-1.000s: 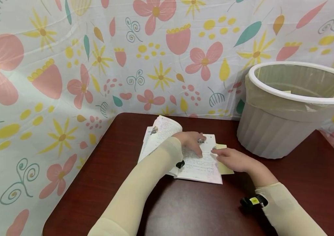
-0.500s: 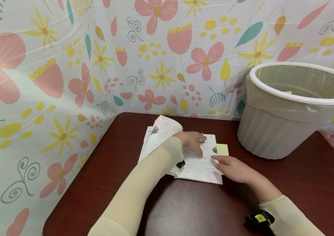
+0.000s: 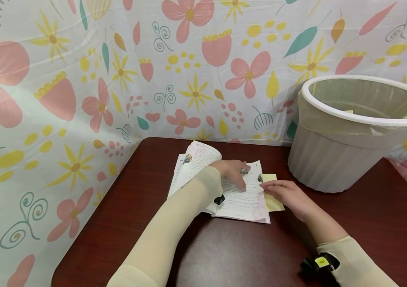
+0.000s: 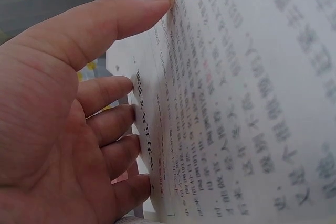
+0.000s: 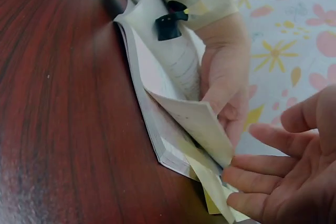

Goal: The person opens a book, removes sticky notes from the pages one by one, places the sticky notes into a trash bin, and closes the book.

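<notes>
Left hand [image 3: 230,171]: fingers loosely spread, gripping nothing, on the right page of an open book [image 3: 239,207]. Right hand [image 3: 289,194]: fingers nearly straight, touching that page's outer edge; nearer to the yellow paper [image 3: 274,203] jutting out, long side along the book. Wrist tag [image 3: 322,262], print: illegible from here. Table [image 3: 239,255] beneath; bin [image 3: 332,159] rightward.

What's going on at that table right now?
A white-paged printed book lies open on a glossy, dark reddish-brown table. A person's bare left hand rests on its right side, thumb spread away from the fingers. The bare right hand is at the book's outer edge, where some white pages stand raised above the rest and plain yellow paper sticks out. A ribbed grey bin with a white rim stands to the right.
</notes>
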The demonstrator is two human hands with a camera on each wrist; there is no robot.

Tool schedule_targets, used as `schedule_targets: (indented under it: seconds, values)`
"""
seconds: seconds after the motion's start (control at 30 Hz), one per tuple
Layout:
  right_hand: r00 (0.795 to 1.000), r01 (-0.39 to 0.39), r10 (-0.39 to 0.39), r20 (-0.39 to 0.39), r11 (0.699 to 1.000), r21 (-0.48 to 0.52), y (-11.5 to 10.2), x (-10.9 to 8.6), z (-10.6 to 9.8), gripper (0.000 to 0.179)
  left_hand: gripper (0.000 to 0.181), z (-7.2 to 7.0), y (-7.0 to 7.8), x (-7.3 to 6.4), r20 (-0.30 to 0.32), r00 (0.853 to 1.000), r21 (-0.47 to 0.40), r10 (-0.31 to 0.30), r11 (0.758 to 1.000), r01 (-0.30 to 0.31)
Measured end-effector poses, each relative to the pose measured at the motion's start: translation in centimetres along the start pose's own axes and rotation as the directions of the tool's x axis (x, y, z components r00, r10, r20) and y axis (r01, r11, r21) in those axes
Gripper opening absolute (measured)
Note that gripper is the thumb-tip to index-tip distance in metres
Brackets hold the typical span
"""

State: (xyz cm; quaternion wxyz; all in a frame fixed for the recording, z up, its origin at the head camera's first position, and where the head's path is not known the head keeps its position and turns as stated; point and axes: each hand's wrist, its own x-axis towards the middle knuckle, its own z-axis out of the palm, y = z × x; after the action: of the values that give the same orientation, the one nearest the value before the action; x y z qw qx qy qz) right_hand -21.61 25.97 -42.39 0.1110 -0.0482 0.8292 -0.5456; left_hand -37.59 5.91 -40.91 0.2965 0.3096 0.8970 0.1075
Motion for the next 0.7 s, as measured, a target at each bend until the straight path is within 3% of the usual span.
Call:
schedule_targets:
  seconds: [0.1, 0.27, 0.37, 0.5, 0.57, 0.7]
  values:
    - [1.000, 0.000, 0.000, -0.003, 0.998, 0.058, 0.2, 0.2, 0.1, 0.044, 0.097, 0.0, 0.0, 0.0, 0.000, 1.000, 0.004, 0.012, 1.000, -0.012]
    - [0.997, 0.065, -0.062, 0.036, 0.995, -0.072, 0.7, 0.4, 0.7, 0.041, 0.097, 0.0, -0.1, 0.1, 0.006, 1.000, 0.010, 0.008, 1.000, -0.008]
    - [0.987, 0.145, -0.125, 0.100, 0.963, -0.229, 0.7, 0.3, 1.3, 0.043, 0.096, 0.1, -0.1, 0.0, 0.000, 1.000, 0.004, 0.001, 1.000, -0.001]
    - [0.971, 0.215, -0.154, 0.181, 0.893, -0.396, 0.6, -0.1, 2.0, 0.051, 0.095, 0.1, -0.1, -0.1, -0.014, 1.000, -0.005, -0.005, 1.000, 0.005]
    - [0.968, 0.224, -0.146, 0.206, 0.870, -0.440, 0.6, -0.2, 2.1, 0.055, 0.094, 0.1, -0.2, -0.1, -0.021, 1.000, -0.011, -0.015, 1.000, 0.015]
    - [0.965, 0.228, -0.134, 0.226, 0.854, -0.467, 0.6, -0.3, 2.2, 0.060, 0.090, 0.1, -0.2, -0.1, -0.048, 0.999, -0.022, -0.017, 1.000, 0.016]
